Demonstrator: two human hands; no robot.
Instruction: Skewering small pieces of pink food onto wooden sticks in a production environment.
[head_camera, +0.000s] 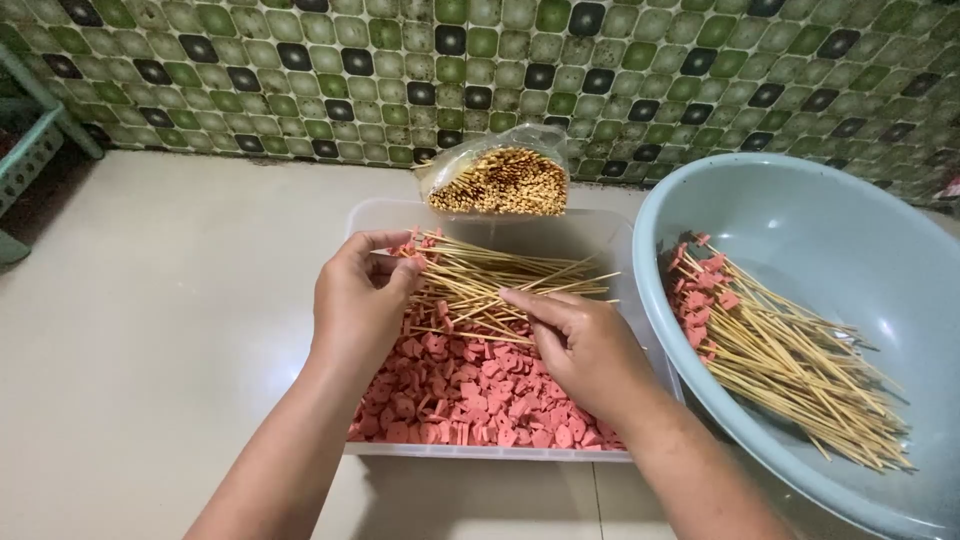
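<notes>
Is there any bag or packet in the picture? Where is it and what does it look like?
Clear plastic bag of bamboo skewers: at the back, by the green tiled wall, behind the clear tray; crinkly, see-through, open end facing us, showing tan stick tips.
No labels, signs or screens show.
</notes>
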